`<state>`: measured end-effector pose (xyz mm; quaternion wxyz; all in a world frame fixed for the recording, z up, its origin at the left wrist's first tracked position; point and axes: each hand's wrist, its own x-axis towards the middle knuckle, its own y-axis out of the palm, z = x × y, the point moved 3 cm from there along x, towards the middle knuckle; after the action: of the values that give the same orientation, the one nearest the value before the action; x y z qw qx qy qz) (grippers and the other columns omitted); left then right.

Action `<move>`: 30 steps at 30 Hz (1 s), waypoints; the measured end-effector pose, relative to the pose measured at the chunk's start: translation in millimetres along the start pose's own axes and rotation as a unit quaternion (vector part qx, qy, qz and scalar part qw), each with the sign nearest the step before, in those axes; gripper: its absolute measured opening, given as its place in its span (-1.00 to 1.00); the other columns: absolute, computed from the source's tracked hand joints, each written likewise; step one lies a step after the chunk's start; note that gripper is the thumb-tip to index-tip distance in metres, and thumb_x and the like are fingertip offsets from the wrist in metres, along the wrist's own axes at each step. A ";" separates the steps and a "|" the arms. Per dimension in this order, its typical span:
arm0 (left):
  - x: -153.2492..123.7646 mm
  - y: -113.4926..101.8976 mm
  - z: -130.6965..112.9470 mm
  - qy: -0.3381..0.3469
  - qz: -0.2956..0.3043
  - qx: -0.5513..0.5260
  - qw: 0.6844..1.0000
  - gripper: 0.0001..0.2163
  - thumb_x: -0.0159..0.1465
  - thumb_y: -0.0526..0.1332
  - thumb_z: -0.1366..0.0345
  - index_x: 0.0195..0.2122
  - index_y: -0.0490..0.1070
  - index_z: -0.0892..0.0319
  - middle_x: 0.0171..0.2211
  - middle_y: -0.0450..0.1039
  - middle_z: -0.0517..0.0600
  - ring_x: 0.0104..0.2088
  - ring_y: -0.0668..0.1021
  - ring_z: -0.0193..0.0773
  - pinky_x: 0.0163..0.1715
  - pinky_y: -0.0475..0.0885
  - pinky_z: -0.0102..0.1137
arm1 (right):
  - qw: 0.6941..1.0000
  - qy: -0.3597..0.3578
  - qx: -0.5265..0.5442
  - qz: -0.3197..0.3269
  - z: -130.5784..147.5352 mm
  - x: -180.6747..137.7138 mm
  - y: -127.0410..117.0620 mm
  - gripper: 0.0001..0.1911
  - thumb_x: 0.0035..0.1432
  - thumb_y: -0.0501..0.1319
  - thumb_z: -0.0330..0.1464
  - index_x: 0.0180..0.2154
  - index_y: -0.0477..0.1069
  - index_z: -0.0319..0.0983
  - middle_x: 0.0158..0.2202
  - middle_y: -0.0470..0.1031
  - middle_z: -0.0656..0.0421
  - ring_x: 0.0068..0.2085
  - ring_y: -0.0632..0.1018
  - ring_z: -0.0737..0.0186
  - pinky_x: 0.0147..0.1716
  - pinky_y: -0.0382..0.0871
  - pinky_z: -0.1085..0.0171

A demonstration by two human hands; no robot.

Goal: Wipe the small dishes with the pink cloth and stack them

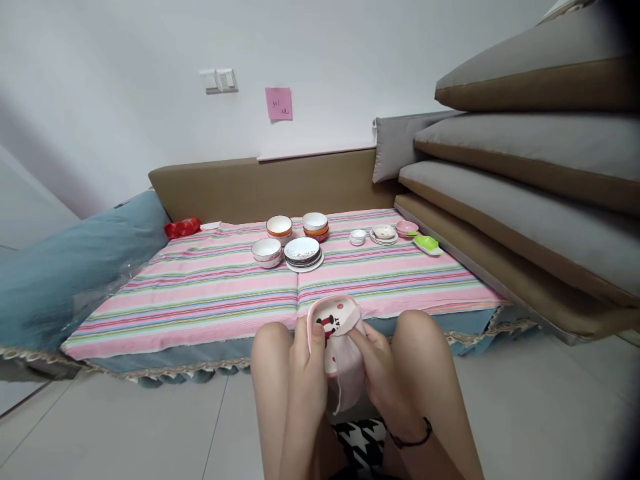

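Between my knees, my left hand grips the left rim of a pink-edged dish, its thumb resting on the inner face. The dish is tilted toward me and shows a red and black cartoon print with pink dots. My right hand is closed on a pale pink cloth, pressing it against the dish's right side. The cloth drapes over that side and hangs below, hiding part of the dish.
On the striped cloth ahead stand stacked bowls, a plate stack, small white dishes, a pink bowl and a green dish. Grey cushions pile up at the right. A red bag lies far left.
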<state>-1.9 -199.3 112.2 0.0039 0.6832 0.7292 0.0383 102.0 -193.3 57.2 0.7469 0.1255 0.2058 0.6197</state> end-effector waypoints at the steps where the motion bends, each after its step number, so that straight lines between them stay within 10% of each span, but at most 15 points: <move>1: -0.1 1.4 0.3 -0.003 0.009 0.007 1.000 -0.62 0.26 0.08 -0.03 -0.04 0.41 0.07 -0.01 0.43 0.04 -0.04 0.46 -0.13 -0.15 0.37 -0.41 | 1.000 -0.010 -0.011 -0.009 -0.7 0.8 -2.7 -0.62 0.06 0.24 -0.08 -0.24 0.45 -0.26 -0.34 0.52 0.12 -0.31 0.51 0.14 -0.36 0.38 0.26; 6: -2.2 4.9 6.8 -0.081 0.054 0.054 0.994 -0.58 0.26 0.04 -0.08 -0.03 0.37 0.08 -0.20 0.43 0.05 -0.40 0.46 -0.23 -0.62 0.32 -0.48 | 0.993 -0.062 -0.093 -0.041 -0.1 3.1 -13.6 -0.67 0.10 0.21 -0.09 -0.27 0.43 -0.23 -0.38 0.49 0.18 -0.36 0.45 0.23 -0.41 0.33 0.31; 18: 44.1 5.3 28.7 -0.118 0.145 0.107 0.976 -0.61 0.22 0.08 -0.08 -0.32 0.46 0.17 -0.50 0.36 -0.02 -0.63 0.38 -0.31 -0.73 0.25 -0.46 | 0.967 -0.096 -0.235 0.029 9.9 57.1 -41.1 -0.74 0.14 0.16 -0.17 -0.40 0.39 -0.23 -0.47 0.38 0.24 -0.44 0.35 0.30 -0.49 0.25 0.37; 25: 117.3 34.4 -31.3 0.055 0.168 0.070 0.982 -0.68 0.26 0.13 0.07 -0.11 0.47 0.15 -0.26 0.48 0.02 -0.30 0.49 -0.23 -0.40 0.37 -0.47 | 0.913 -0.299 -0.276 0.031 103.8 124.9 -10.7 -0.85 0.12 0.16 -0.32 -0.34 0.45 -0.24 -0.41 0.46 0.23 -0.38 0.42 0.29 -0.40 0.28 0.36; 30: 166.0 53.2 -54.5 0.090 0.158 -0.022 0.983 -0.62 0.21 0.19 0.03 -0.05 0.44 0.16 -0.37 0.46 0.01 -0.43 0.47 -0.28 -0.46 0.33 -0.46 | 0.900 -0.367 -0.231 0.054 140.8 170.4 9.3 -0.79 0.13 0.16 -0.27 -0.22 0.45 -0.19 -0.27 0.50 0.19 -0.24 0.47 0.22 -0.29 0.34 0.29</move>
<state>36.9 -33.3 177.5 -0.0532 0.7835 0.6082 0.1157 184.1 -15.4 159.9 0.7431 0.1785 -0.2388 0.5991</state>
